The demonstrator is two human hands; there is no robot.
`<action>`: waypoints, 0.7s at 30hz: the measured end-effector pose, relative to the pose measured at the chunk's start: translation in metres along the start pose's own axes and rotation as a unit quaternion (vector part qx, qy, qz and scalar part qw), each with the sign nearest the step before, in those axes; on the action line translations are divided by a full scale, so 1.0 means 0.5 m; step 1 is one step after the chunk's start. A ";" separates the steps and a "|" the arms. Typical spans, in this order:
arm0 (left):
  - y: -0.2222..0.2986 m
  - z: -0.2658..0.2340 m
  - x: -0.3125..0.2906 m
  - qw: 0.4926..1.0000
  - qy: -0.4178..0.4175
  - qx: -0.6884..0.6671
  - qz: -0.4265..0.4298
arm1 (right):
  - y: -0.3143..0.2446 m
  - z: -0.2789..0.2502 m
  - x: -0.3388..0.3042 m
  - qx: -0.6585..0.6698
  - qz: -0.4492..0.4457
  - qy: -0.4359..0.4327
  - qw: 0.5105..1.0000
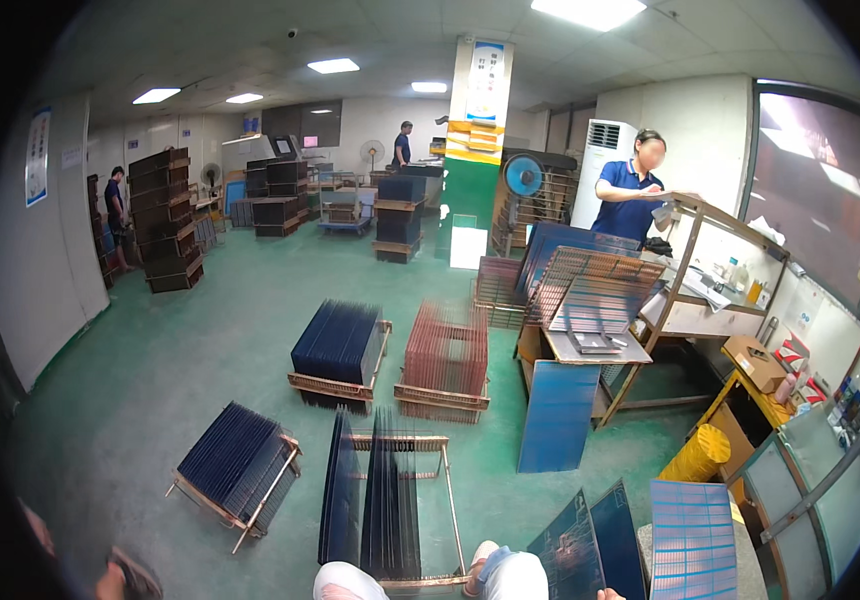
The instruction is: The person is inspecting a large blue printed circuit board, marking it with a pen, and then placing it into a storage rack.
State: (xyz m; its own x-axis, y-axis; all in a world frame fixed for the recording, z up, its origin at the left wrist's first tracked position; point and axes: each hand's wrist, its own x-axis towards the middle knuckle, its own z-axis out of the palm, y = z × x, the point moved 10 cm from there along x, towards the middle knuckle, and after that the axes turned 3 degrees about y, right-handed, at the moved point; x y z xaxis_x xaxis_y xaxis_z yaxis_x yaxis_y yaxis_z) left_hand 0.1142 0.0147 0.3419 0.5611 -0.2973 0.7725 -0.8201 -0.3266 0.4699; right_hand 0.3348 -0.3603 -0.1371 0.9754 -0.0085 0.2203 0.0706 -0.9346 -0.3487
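At the lower edge, a few fingertips of my right hand (610,594) show, bent against the bottom corner of a dark blue circuit board panel (567,548). The panel leans to one side, with pale reflections on its face. Just right of it stands a second dark blue panel (618,535); the fingers do not visibly grip that one. Further right is a lighter blue panel (693,540) with pale stripes. My left hand is out of view. In front of my knees, a wire rack (447,490) carries several upright dark panels (390,500) on its left part.
More racks of panels stand on the green floor: dark blue ones (235,455) at left, others (338,345) ahead, reddish ones (447,350) beside them. A person (625,195) works at a raised bench (690,270). A sandalled foot (133,575) is at lower left.
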 end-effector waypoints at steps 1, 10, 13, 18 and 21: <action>-0.003 -0.003 -0.002 1.000 0.003 -0.004 0.008 | -0.002 0.005 0.001 0.000 0.002 0.002 1.000; -0.019 -0.010 -0.007 0.994 0.053 -0.060 0.069 | 0.027 0.025 0.033 0.012 0.003 0.000 1.000; -0.018 -0.014 -0.005 0.991 0.065 -0.070 0.096 | 0.017 0.020 0.040 0.019 -0.010 0.018 1.000; -0.006 -0.019 0.000 0.984 0.081 -0.077 0.140 | 0.026 0.023 0.062 0.019 -0.001 0.022 1.000; 0.007 -0.025 0.000 0.980 0.086 -0.076 0.164 | 0.046 0.043 0.082 -0.003 -0.011 0.012 1.000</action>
State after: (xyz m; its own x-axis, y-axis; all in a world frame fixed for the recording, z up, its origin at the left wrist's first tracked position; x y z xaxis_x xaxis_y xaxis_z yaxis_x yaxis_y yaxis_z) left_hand 0.1099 0.0247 0.3491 0.2477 -0.2041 0.9471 -0.9678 -0.0980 0.2319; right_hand 0.3807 -0.3747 -0.1556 0.9684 0.0030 0.2495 0.0902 -0.9365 -0.3389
